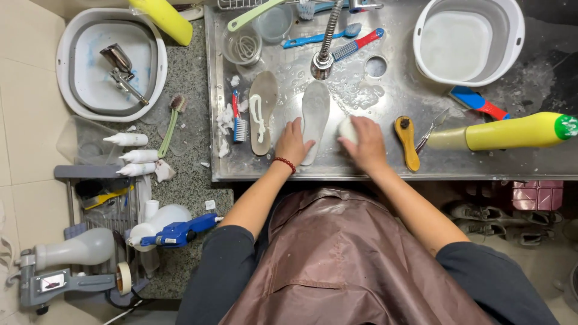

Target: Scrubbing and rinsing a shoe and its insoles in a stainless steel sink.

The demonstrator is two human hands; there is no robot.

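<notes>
While the white insole (314,120) lay flat on the wet steel surface (385,165) at centre frame, I had my left hand (292,142) spread open and pressing its lower left edge, and my right hand (365,143) closed round a small white sponge-like pad (347,129) just beside its right edge. I judged the insole light, thin and floppy, slick with suds, so likely best pinned flat near the heel or pinched at a rim. A second, tan insole (262,111) with a white squiggle on it lay just to the left, near a red-and-blue toothbrush (238,120). To the right sat a yellow wooden brush (407,139) and a yellow bottle (512,131). The faucet hose (326,45) hung close above the insole's tip, and the surface's front edge ran just below my wrists, leaving little open room.
</notes>
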